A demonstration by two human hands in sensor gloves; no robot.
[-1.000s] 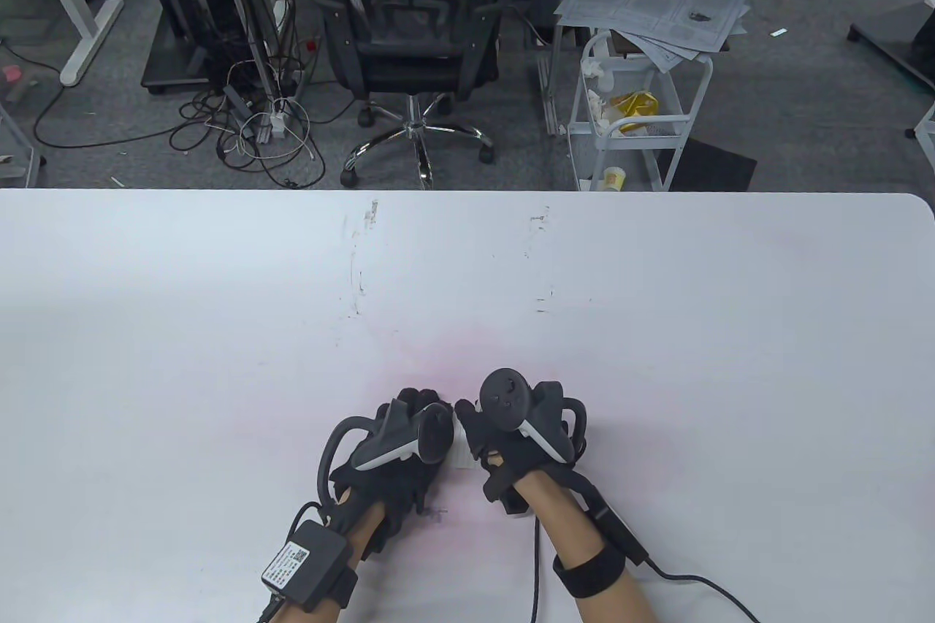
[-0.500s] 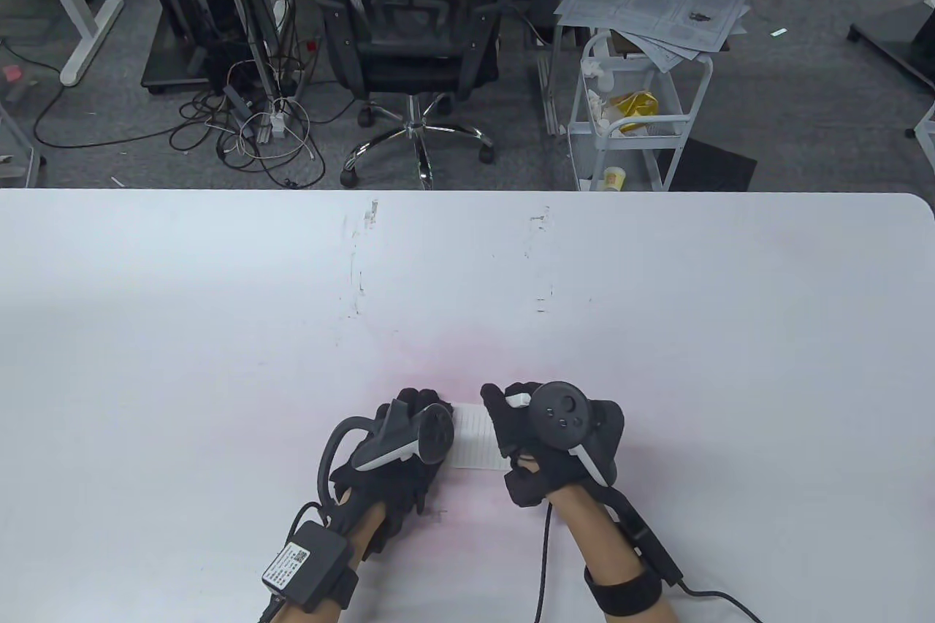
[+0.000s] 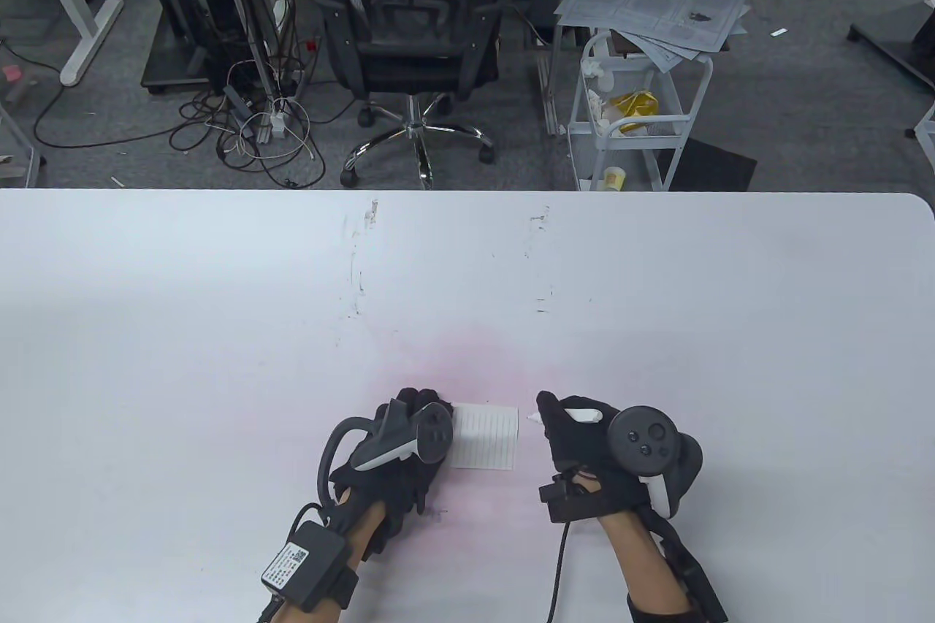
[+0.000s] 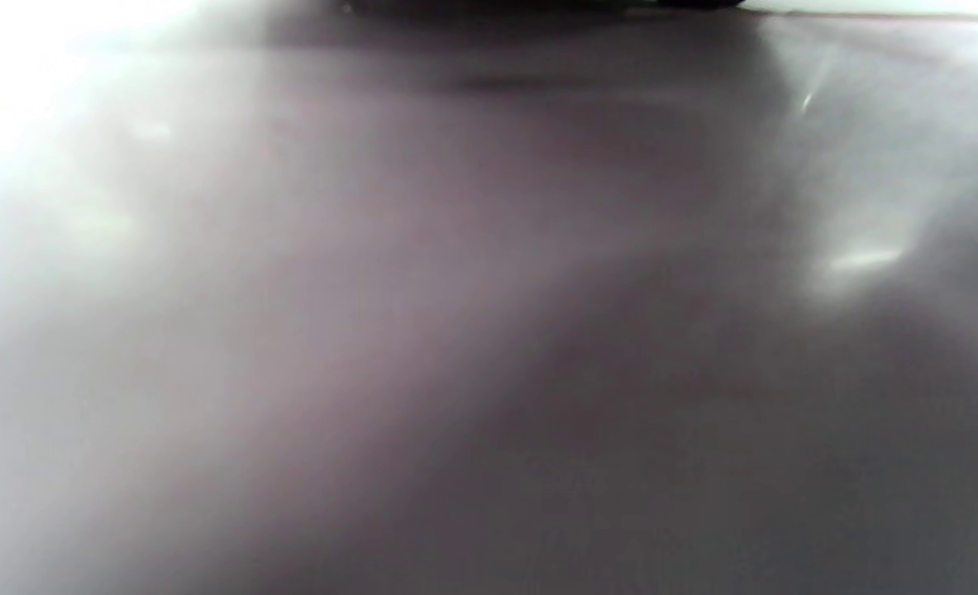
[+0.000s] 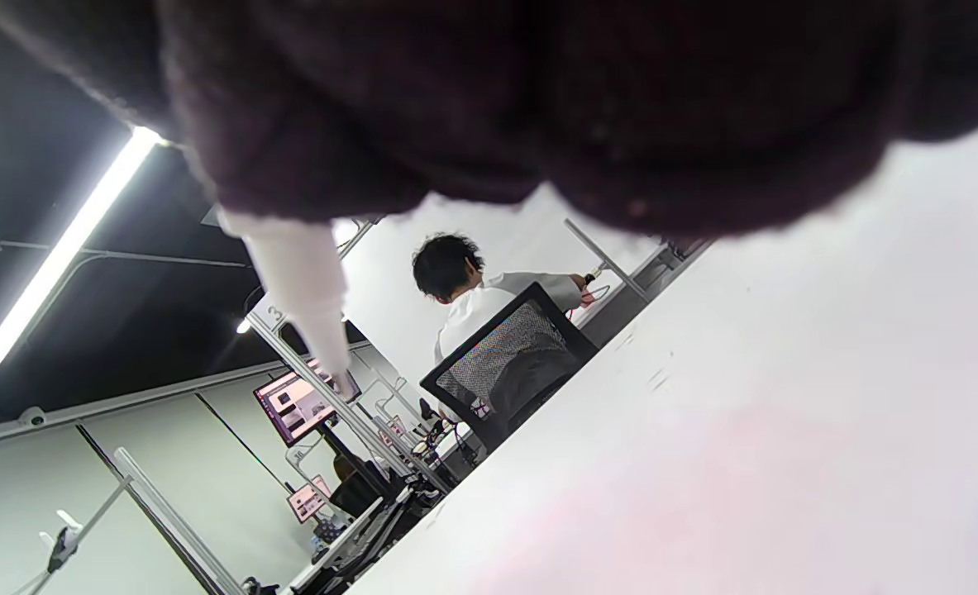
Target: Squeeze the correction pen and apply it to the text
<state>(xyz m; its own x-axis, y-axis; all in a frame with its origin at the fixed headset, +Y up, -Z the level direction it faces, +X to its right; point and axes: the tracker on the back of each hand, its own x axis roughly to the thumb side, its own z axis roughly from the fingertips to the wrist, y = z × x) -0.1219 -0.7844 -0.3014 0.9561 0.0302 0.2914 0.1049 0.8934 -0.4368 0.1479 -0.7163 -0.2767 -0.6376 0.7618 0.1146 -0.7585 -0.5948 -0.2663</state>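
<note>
A small lined paper note [image 3: 483,437] lies flat on the white table [image 3: 219,323] near the front edge. My left hand [image 3: 409,433] rests on the note's left edge and holds it down. My right hand [image 3: 584,433] is to the right of the note, apart from it, and grips a white correction pen [image 3: 577,416] whose tip points left toward the note. In the right wrist view the pen's tapered white nozzle [image 5: 307,297] sticks out below my gloved fingers [image 5: 538,99]. The left wrist view shows only the blurred table surface.
A black office chair [image 3: 413,31] and a white cart [image 3: 635,112] with papers stand beyond the table's far edge. The table bears faint scuff marks [image 3: 358,272] and a pink stain around the note.
My right hand has moved right, off the note, with the pen in it. The whole note now shows. My left hand has not moved.
</note>
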